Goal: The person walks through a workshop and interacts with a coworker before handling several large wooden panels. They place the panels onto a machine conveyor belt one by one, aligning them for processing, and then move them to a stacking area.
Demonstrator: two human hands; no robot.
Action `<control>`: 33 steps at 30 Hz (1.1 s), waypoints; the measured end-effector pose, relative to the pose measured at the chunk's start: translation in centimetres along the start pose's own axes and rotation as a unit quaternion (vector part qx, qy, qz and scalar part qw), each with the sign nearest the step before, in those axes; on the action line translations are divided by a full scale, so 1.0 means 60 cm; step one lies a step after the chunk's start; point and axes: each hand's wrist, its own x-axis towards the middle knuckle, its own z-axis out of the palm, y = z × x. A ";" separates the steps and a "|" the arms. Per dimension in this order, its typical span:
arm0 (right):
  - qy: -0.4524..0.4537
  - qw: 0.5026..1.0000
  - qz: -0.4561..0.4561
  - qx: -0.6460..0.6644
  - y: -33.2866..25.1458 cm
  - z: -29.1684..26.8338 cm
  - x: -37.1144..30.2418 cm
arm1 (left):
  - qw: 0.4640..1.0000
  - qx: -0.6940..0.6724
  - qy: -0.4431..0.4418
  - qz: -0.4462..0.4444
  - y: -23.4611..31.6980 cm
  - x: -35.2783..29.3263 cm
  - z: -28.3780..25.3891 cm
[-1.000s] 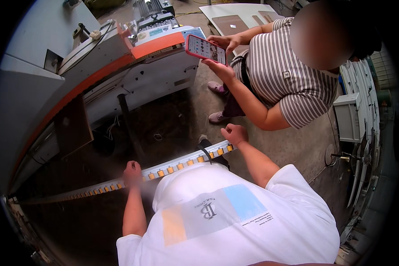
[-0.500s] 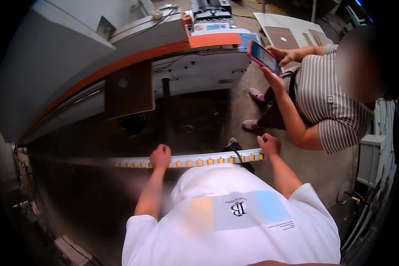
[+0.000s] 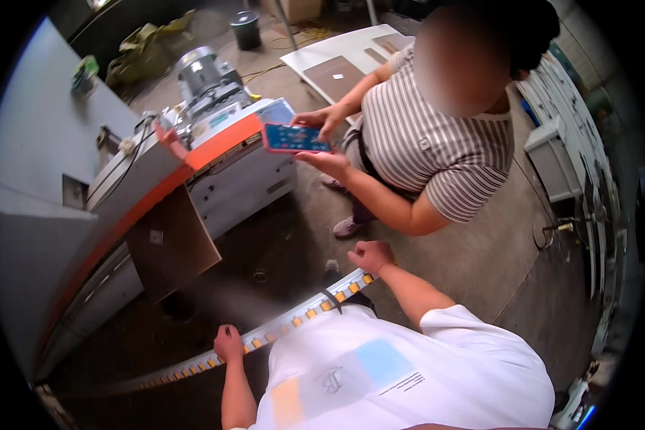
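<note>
A long pale rail with a row of yellow rollers [image 3: 297, 322] runs in front of my body, from lower left to upper right. My left hand [image 3: 228, 343] is closed, fingers curled, against the rail's far side. At the rail's right end, my right hand [image 3: 371, 256] is closed too, its fingers bunched at the edge. What either hand grips, if anything, is hidden. Between them, a dark strap [image 3: 332, 301] lies across the rail.
A person in a striped shirt [image 3: 437, 150] stands ahead on the right, holding a phone [image 3: 297, 138]. To the left is a large grey machine with an orange edge [image 3: 226, 143] and a motor [image 3: 206, 75]. A brown board [image 3: 172, 247] leans out from it. Pale sheets [image 3: 573, 165] stand at the right.
My view has turned to the right, so the rail now slants and the machine sits further left. Both hands stay closed at the rail. The other person's phone is now held flatter.
</note>
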 end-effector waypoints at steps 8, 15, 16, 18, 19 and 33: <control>-0.013 1.000 0.002 0.024 -0.022 -0.016 -0.006 | 1.000 0.003 -0.022 -0.015 -0.002 -0.007 -0.012; -0.163 0.925 0.109 0.325 0.010 0.082 0.086 | 0.997 0.013 -0.071 -0.038 0.010 0.004 -0.030; -0.192 0.909 0.084 0.360 -0.006 0.099 0.116 | 0.996 -0.003 -0.074 -0.043 0.017 0.009 -0.028; -0.250 0.864 0.040 0.435 -0.082 0.142 0.162 | 0.997 0.001 -0.063 -0.035 0.020 0.014 -0.027; -0.266 0.820 0.078 0.501 -0.140 0.136 0.176 | 0.998 0.005 -0.056 -0.040 0.011 0.009 -0.022; -0.186 0.484 0.203 0.831 -0.325 0.196 0.203 | 0.965 -0.250 0.074 0.027 0.152 -0.180 0.047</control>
